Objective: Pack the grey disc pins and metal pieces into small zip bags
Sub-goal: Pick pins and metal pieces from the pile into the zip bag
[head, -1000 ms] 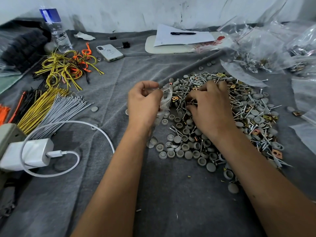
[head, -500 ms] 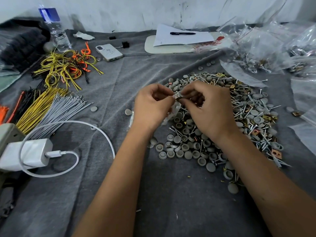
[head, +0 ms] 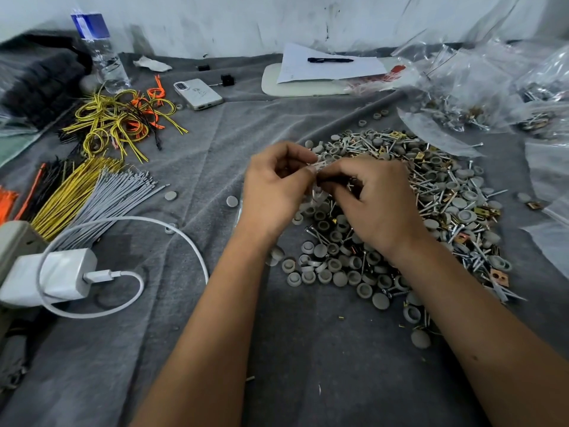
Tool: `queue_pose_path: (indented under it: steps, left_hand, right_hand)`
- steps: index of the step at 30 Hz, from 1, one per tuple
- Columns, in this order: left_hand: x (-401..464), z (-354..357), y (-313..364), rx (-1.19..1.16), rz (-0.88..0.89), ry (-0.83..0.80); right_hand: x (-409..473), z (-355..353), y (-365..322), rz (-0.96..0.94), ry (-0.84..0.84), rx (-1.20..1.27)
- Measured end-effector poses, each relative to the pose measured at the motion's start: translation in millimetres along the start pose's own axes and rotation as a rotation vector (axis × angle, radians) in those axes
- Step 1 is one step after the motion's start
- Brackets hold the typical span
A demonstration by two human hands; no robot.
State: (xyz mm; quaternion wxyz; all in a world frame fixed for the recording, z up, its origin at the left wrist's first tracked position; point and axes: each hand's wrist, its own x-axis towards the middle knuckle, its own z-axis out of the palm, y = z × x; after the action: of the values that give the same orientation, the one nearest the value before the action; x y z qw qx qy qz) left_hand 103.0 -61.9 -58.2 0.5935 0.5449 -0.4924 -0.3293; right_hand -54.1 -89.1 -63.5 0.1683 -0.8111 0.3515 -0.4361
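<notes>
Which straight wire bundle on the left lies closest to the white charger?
The grey wire bundle: its near end runs under the charger cable beside the white charger; the yellow bundle lies farther left.

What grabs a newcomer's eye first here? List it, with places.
Centre frame, the left hand and right hand pinch a small zip bag between them. Just behind and to the right sprawls a pile of grey discs and metal pieces. At far left lie yellow wire loops.

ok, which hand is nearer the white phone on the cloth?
Left. The left hand sits right of and nearer the camera than the phone, pinching the small zip bag. The right hand is farther right, over the parts pile.
</notes>
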Motion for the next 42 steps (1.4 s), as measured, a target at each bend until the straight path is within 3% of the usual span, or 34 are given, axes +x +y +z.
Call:
queue_pose_path:
  steps: [7, 13, 17, 20, 23, 35, 42]
  left_hand:
    - [1.2, -2.8, 2.7, -0.096, 0.014, 0.116]
    - [4.1, -5.3, 2.9, -0.168, 0.032, 0.294]
    - [5.3, -6.8, 3.5, -0.228, 0.029, 0.374]
    - [6.1, -8.0, 2.2, -0.241, 0.013, 0.385]
    - [6.1, -8.7, 1.6, -0.235, 0.004, 0.376]
    - [6.5, -7.8, 0.8, -0.243, -0.012, 0.360]
    - [5.9, -7.3, -0.2, -0.238, -0.022, 0.341]
  right_hand:
    - [2.2, 1.0, 1.1, 0.007, -0.126, 0.029]
    - [3.2, 1.3, 4.3, 0.007, 0.157, -0.084]
    - [3.0, 5.8, 11.9, -0.003, -0.112, -0.447]
    - [2.3, 10.9, 10.5, -0.066, -0.275, -0.575]
    - [5.4, 10.8, 9.2, -0.043, -0.334, -0.586]
    - [4.6, 7.1, 8.7, 0.002, -0.257, -0.472]
    - [4.9, 9.4, 10.8, 0.040, -0.282, -0.554]
